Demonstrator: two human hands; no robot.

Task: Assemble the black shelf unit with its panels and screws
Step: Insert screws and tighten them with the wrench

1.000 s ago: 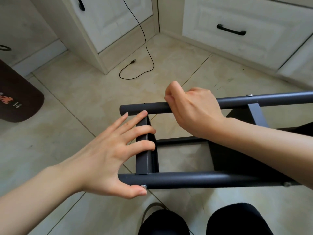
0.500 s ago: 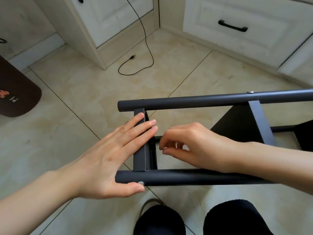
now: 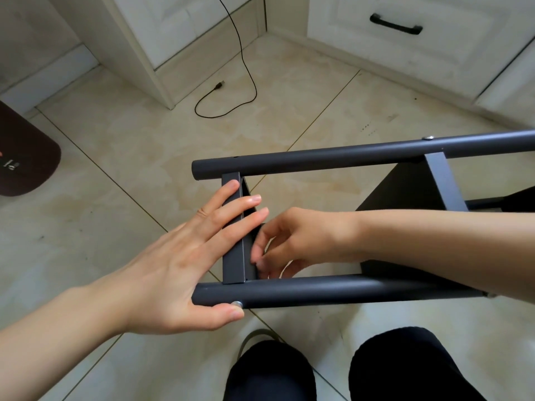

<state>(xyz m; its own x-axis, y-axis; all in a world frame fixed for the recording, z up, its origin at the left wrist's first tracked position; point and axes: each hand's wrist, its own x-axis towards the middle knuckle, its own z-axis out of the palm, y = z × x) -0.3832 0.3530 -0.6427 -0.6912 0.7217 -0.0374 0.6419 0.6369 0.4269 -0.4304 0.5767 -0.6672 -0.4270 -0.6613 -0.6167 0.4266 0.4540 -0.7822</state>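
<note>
The black shelf unit lies on its side over the tile floor, with a far round tube (image 3: 347, 159) and a near round tube (image 3: 333, 290) joined by a flat end panel (image 3: 233, 256). My left hand (image 3: 179, 261) lies flat with spread fingers across that end panel, its thumb pressing a silver screw head (image 3: 237, 304) on the near tube. My right hand (image 3: 292, 241) reaches inside the frame, fingertips pinched together against the panel's inner face near the near tube; what they pinch is hidden. A second panel (image 3: 443, 183) and a screw (image 3: 428, 137) sit further right.
White cabinets with a black drawer handle (image 3: 396, 24) stand at the back. A black cable (image 3: 231, 82) trails over the beige tiles. A dark brown mat (image 3: 20, 157) lies at the left. My knees in black trousers (image 3: 318, 369) are at the bottom.
My right hand left the far tube, came down inside the frame and moved left to the end panel's inner side. My left hand's fingers flattened on the panel.
</note>
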